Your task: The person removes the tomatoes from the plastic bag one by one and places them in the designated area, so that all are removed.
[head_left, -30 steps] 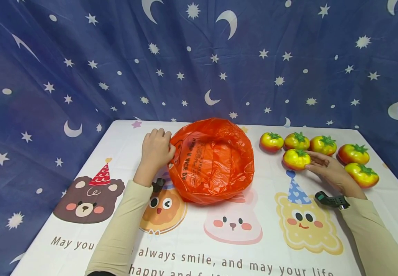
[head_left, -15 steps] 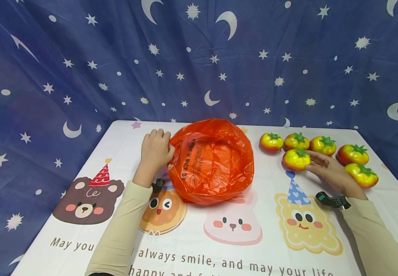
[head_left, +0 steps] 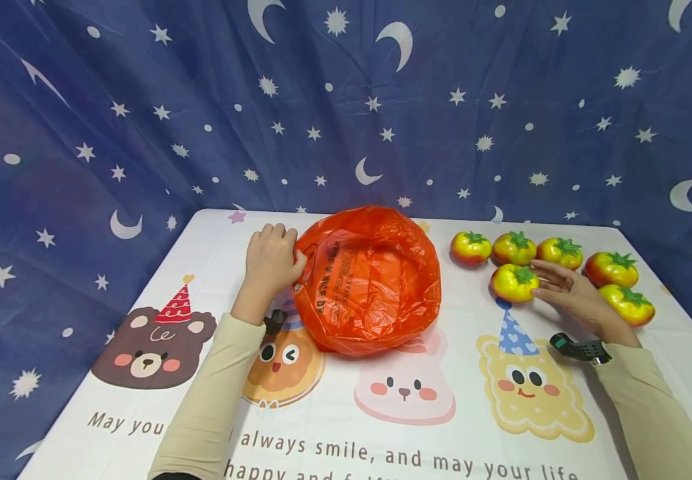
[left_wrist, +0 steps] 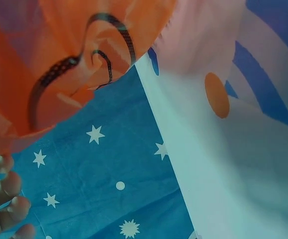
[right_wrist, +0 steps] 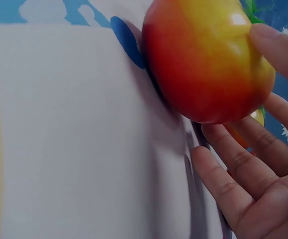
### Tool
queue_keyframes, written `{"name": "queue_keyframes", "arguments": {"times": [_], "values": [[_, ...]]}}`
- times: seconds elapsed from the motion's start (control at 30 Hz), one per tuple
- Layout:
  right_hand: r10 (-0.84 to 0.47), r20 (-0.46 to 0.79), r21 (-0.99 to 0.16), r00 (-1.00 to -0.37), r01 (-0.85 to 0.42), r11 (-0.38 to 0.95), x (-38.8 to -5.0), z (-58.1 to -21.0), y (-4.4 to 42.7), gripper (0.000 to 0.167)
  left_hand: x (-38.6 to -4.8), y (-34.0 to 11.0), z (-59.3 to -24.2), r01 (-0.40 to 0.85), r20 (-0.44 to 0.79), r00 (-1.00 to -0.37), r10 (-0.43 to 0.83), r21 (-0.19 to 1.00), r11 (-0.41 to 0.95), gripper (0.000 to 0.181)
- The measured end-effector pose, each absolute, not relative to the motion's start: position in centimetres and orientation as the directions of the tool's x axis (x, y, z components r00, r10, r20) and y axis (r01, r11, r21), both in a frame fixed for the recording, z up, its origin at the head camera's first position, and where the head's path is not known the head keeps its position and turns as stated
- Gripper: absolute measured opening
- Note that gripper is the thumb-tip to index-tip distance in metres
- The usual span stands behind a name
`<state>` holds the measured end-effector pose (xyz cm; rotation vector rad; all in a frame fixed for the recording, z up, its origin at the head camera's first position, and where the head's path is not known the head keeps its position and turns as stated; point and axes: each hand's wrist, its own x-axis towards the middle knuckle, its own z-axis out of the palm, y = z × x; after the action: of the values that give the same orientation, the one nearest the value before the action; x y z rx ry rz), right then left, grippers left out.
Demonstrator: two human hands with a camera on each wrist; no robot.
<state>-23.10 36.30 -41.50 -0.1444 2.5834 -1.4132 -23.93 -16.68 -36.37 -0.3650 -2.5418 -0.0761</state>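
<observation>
My left hand (head_left: 271, 263) grips the left edge of a red-orange plastic bag (head_left: 376, 287) with printed lettering, its mouth spread wide on the table. In the left wrist view, curled fingertips (left_wrist: 7, 199) show below the bag (left_wrist: 59, 74). At the right, my right hand (head_left: 574, 300) is beside the nearest yellow-red toy tomato (head_left: 513, 284) with a green leafy top. Its thumb and fingertips touch the tomato's right side. In the right wrist view, the thumb overlaps the tomato (right_wrist: 203, 59), and the other fingers (right_wrist: 233, 164) stretch out fairly straight below and behind it.
Several more toy tomatoes stand at the back right, among them one (head_left: 471, 248) at the left end of the row and one (head_left: 626, 305) just behind the right wrist. A white cartoon tablecloth (head_left: 322, 460) covers the table. Behind it hangs a blue starry curtain (head_left: 346, 120).
The tomato by my right hand has shifted slightly toward the near side and tilted a little. My left hand and the bag look almost unmoved.
</observation>
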Motion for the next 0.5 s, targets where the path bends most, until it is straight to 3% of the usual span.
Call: {"name": "queue_keyframes", "arguments": {"times": [0.27,0.5], "values": [[-0.174,-0.133,-0.819,-0.976,0.009,0.573,-23.2,-41.0,36.3,0.074,-24.0,-16.6,-36.3,0.254,0.514,-0.827,0.226,-0.016,0.967,0.022],[-0.216,-0.076,-0.858,-0.973,-0.047,0.512,-23.2,-40.1,36.5,0.071,-24.1,-16.3,-36.1,0.252,0.515,-0.83,0.214,0.003,0.968,0.028]]}}
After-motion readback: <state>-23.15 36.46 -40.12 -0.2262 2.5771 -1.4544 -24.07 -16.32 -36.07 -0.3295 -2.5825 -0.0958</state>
